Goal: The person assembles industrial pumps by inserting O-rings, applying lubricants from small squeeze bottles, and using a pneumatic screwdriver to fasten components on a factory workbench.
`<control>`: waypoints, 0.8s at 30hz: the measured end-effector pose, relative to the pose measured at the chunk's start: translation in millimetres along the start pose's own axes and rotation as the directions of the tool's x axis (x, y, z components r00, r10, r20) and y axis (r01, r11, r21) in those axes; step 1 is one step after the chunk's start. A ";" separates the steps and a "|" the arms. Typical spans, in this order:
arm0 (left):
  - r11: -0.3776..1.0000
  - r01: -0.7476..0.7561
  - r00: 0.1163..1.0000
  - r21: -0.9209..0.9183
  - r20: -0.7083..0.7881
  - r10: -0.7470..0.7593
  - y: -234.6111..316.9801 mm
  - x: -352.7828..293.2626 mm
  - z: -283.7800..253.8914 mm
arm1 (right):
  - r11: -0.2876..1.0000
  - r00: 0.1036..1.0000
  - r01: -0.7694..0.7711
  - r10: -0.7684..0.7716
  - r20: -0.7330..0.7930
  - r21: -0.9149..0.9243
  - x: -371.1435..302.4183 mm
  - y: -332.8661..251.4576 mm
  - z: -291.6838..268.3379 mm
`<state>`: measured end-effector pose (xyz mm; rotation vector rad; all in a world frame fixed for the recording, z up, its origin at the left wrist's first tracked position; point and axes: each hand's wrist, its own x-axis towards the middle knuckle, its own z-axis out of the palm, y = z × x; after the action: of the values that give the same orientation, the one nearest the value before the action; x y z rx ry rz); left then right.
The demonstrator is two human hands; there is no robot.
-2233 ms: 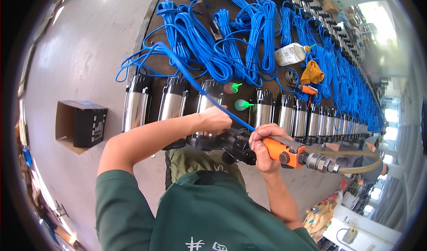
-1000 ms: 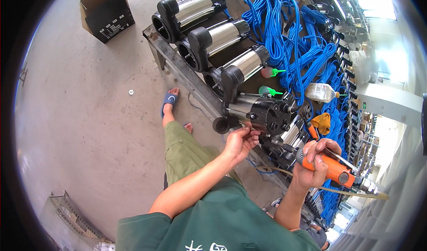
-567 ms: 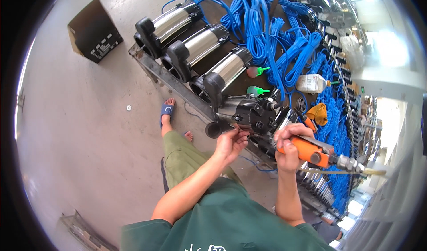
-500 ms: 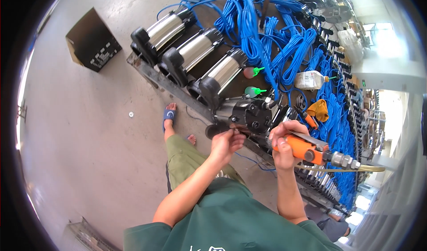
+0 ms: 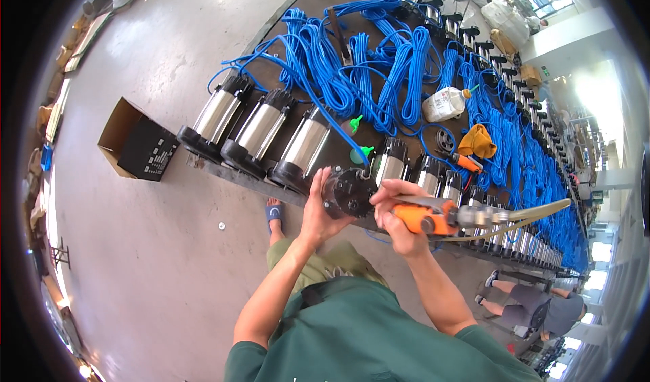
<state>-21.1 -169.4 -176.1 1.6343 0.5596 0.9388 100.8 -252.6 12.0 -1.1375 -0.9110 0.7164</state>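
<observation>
My left hand (image 5: 317,214) is wrapped round the near side of a pump (image 5: 347,194) with a black round end facing up. A blue cable rises from that end. My right hand (image 5: 401,221) grips an orange air tool (image 5: 425,218) with a metal fitting and a pale hose (image 5: 542,210) at its rear. The tool's front end is hidden by my fingers, close beside the pump's right edge. To the left, several steel pumps with black ends, one of them a silver pump (image 5: 300,146), lie along the bench edge. Two small bottles with green nozzles (image 5: 360,154) stand just behind.
Coiled blue cables (image 5: 406,77) cover much of the bench. A white bottle (image 5: 445,104), a yellow cloth (image 5: 477,141) and another orange tool (image 5: 467,162) lie on the right. An open carton (image 5: 145,148) sits on the floor at left. Another person (image 5: 558,311) is at lower right.
The pump has turned so its black end faces up. My left hand has gone from pinched fingers below it to a grip round its side. The air tool has moved left, closer to it.
</observation>
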 end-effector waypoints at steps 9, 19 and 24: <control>0.995 -0.082 0.995 -0.063 -0.059 0.079 -7.3 -0.2 5.8 | 0.974 0.984 0.169 -0.158 0.080 -0.153 75.5 19.1 34.0; 0.999 -0.049 0.993 -0.015 -0.108 0.047 -11.4 2.3 1.9 | 0.952 0.997 0.051 -0.029 0.077 -0.303 89.6 56.2 38.3; 0.998 -0.064 0.992 -0.008 -0.114 0.063 -17.2 -1.6 4.8 | 0.967 0.995 0.071 -0.052 0.084 -0.244 86.6 43.3 43.5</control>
<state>-16.2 -168.7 -193.3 1.6030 0.5811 1.0850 101.2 -147.5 -2.7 -1.3011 -1.1197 0.6113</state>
